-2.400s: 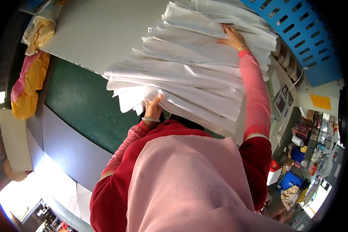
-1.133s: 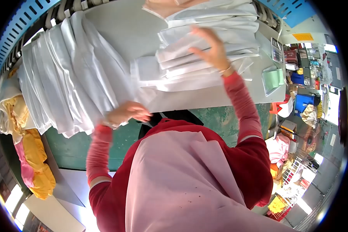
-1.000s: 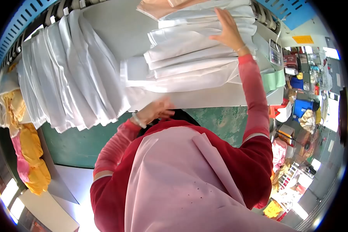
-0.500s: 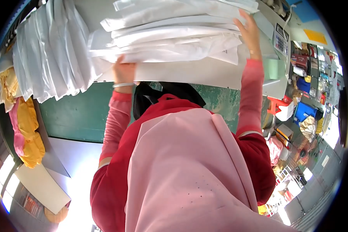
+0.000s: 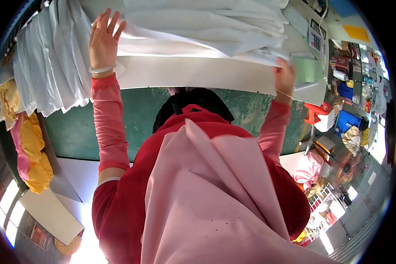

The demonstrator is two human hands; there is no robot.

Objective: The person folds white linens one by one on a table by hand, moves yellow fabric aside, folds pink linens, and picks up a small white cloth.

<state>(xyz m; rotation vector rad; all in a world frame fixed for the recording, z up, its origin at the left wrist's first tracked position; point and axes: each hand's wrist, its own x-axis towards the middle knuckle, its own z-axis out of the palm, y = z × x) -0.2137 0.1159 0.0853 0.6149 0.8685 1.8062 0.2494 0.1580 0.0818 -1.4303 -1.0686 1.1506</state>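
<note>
Head cam: since last frame, L hand [image 5: 103, 46] moved out to left end of white cloth pile [image 5: 198, 33], grip spread; R hand [image 5: 284, 77] came nearer body, at pile's near right corner, blurred, can't tell if pinching. Pile's on worktop [image 5: 185, 72], calculator [image 5: 317, 37] to its right.

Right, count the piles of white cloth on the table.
2: left pile, beside the left hand; right pile, between that hand and the right hand. Others may be cut off above.
</note>
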